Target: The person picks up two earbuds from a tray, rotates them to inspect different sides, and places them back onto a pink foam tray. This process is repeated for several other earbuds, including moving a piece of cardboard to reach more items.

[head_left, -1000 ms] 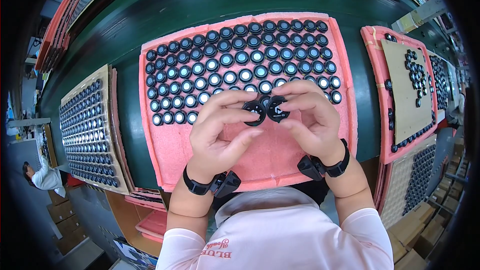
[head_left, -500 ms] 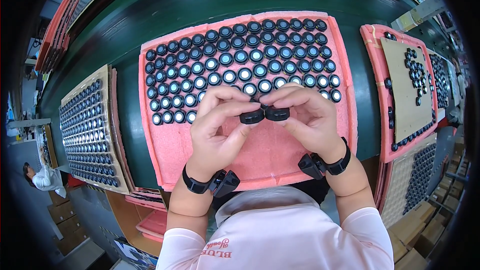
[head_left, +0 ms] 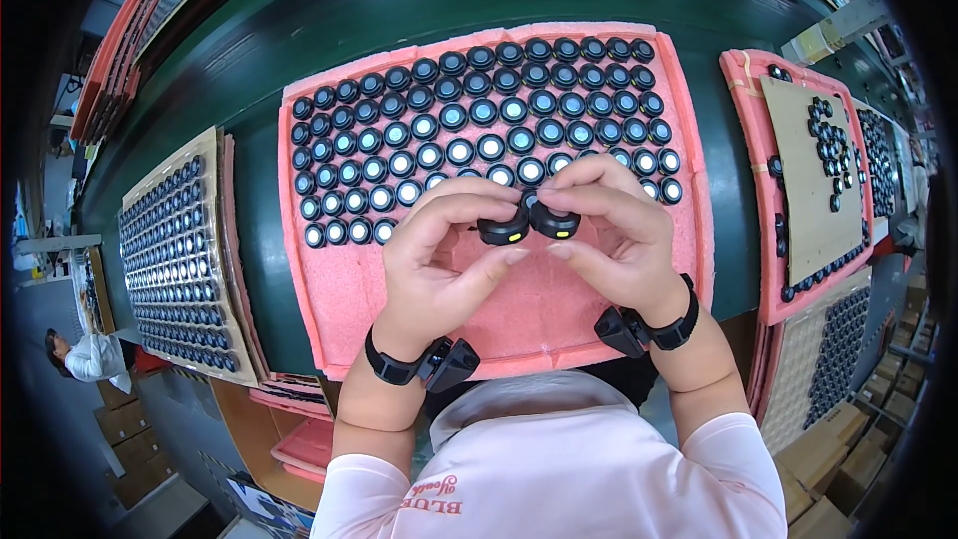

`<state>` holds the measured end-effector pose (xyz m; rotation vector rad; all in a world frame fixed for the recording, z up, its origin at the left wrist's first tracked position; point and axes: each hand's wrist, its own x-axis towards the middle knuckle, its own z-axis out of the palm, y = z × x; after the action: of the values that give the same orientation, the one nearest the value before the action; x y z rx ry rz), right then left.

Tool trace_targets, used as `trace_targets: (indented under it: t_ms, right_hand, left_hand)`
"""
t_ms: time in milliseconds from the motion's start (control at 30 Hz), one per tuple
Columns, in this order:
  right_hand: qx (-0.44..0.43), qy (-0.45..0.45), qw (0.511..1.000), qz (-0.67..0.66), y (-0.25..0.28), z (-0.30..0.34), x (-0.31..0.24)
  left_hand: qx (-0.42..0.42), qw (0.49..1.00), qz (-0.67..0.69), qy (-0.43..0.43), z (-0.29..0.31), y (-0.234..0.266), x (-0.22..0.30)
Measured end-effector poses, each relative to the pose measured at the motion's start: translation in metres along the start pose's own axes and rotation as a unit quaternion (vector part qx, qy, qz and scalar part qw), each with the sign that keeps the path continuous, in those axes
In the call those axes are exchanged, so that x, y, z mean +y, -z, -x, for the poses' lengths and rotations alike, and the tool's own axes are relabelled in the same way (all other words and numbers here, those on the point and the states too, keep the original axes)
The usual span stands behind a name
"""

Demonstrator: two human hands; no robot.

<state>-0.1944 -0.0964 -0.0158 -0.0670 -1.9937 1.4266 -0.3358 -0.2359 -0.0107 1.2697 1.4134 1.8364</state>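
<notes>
My left hand [head_left: 429, 252] pinches a small black round part [head_left: 496, 229] between thumb and fingers. In my right hand [head_left: 631, 245] a second black round part [head_left: 548, 219] of the same look is pinched. Both are side by side, nearly touching, each with a small yellow mark on its rim facing me. Beneath the hands lies a pink foam tray [head_left: 349, 324]. Rows of black round parts [head_left: 424, 127] with pale, shiny round tops stand in its far portion. My hands and the held parts hide some of the nearest row.
A green work surface [head_left: 419, 0] carries the tray. At the left stands a cardboard-backed sheet [head_left: 175, 269] of similar parts. Another pink tray [head_left: 743, 90] at the right holds a cardboard sheet [head_left: 798, 230] with loose parts. A person [head_left: 92, 354] is at the far left.
The two held parts have turned in my fingers, so their yellow rim marks now show. My hands have otherwise hardly moved.
</notes>
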Motion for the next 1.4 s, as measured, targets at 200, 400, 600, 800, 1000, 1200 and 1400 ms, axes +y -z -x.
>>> trace_targets:
  t_ms: [200,400,600,800,1000,1200,1400]
  right_hand:
    - [-0.004,-0.009,1.000,0.017,-0.0012,0.0033,0.0004]
    - [0.000,0.003,0.999,-0.033,-0.0029,0.0041,0.0002]
    - [0.004,0.011,0.999,-0.032,-0.0039,0.0057,0.0021]
    - [0.010,0.010,0.999,-0.043,-0.0038,0.0069,0.0028]
    - [0.010,0.007,0.999,-0.044,-0.0037,0.0072,0.0028]
    - [0.012,0.004,0.999,-0.049,-0.0043,0.0059,0.0017]
    - [-0.019,0.041,0.997,0.059,0.0035,0.0028,0.0018]
  left_hand:
    - [0.008,0.999,-0.040,-0.014,0.0010,-0.0003,-0.0020]
    - [0.012,0.997,-0.048,-0.056,0.0005,-0.0025,-0.0011]
    - [0.013,0.997,-0.051,-0.053,0.0007,-0.0033,-0.0006]
    - [0.014,0.998,-0.045,-0.046,0.0012,-0.0034,-0.0002]
    - [0.011,0.998,-0.047,-0.044,0.0015,-0.0029,0.0003]
    - [0.015,0.998,-0.038,-0.039,0.0012,-0.0034,-0.0001]
    - [-0.008,0.997,-0.043,-0.067,-0.0020,0.0006,-0.0040]
